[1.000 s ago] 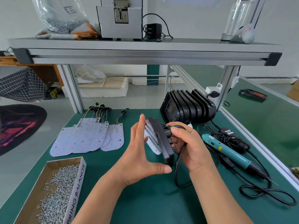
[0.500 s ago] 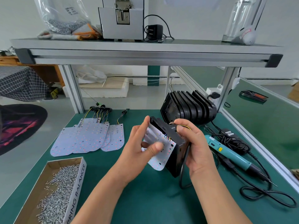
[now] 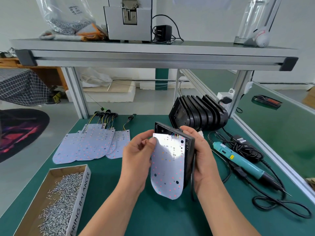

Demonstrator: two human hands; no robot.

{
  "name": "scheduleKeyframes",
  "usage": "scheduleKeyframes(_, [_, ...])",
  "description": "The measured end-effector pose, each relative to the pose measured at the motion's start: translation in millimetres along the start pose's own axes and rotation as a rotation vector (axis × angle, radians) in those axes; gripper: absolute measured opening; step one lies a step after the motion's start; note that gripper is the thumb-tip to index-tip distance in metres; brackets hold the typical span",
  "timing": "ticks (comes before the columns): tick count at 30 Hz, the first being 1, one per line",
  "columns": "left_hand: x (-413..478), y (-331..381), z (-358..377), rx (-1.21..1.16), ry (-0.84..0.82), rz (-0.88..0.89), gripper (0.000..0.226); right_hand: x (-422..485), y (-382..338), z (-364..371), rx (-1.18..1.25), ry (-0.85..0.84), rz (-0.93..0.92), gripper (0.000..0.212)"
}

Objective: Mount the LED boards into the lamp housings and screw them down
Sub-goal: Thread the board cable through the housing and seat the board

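Note:
My left hand (image 3: 136, 160) pinches the upper left edge of a white LED board (image 3: 168, 167) dotted with red and orange LEDs. The board's face is turned towards me and lies partly against a black lamp housing (image 3: 188, 150). My right hand (image 3: 202, 157) grips that housing from its right side, above the green table. Coloured wires run from the board's top edge into the housing. The board's lower rounded end sticks out below the housing.
Several more LED boards (image 3: 88, 143) with wire tails lie at the left. A stack of black housings (image 3: 199, 113) stands behind. A cardboard box of screws (image 3: 58, 201) sits front left. A teal electric screwdriver (image 3: 238, 160) and its black cable (image 3: 279, 205) lie at the right.
The housing and board turned from edge-on to face me. My left hand went from a flat open palm to pinching the board's edge, and the board swung down against the housing.

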State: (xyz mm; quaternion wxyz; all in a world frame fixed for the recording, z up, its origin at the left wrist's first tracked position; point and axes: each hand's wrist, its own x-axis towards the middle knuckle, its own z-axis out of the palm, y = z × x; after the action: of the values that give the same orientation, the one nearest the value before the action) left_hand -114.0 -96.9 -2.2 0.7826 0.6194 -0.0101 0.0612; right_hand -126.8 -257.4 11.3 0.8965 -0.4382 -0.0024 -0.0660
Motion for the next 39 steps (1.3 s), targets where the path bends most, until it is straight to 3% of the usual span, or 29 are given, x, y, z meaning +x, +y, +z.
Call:
scheduleKeyframes(4, [-7.3, -2.0, 5.8, 0.140, 0.070, 0.123, 0.025, -1.1, 5.7, 5.9, 0.002, 0.006, 0.006, 0.037])
scheduleKeyframes(8, [-14.1, 1.2, 8.7, 0.236, -0.062, 0.240, 0.041, -0.6, 2.8, 6.1, -0.023, 0.047, -0.050, 0.044])
scheduleKeyframes(11, [-19.0, 1.3, 6.0, 0.239, -0.244, 0.264, 0.067, -0.3, -0.5, 3.9, -0.033, 0.048, -0.098, 0.040])
scheduleKeyframes(15, [-18.5, 4.1, -2.6, 0.160, -0.485, 0.156, 0.132, -3.5, -1.8, 5.8, -0.060, -0.031, -0.095, 0.040])
scheduleKeyframes(21, [-12.6, 6.3, -10.0, 0.234, -0.542, 0.196, 0.150, -5.0, -4.1, 4.0, -0.083, -0.128, -0.078, 0.034])
scheduleKeyframes(25, [-10.2, 7.4, -12.7, 0.202, -0.498, 0.207, 0.143, -4.1, -9.2, 0.6, -0.086, -0.204, -0.055, 0.034])
scheduleKeyframes(32, [-2.6, 2.8, -15.1, 0.086, -0.455, 0.236, 0.090, 1.7, -10.4, -6.8, -0.314, -0.223, -0.124, 0.032])
scheduleKeyframes(39, [-0.7, 0.2, -17.1, 0.093, -0.445, 0.193, 0.088, 0.4, -24.4, -11.6, -0.710, -0.208, -0.256, 0.031])
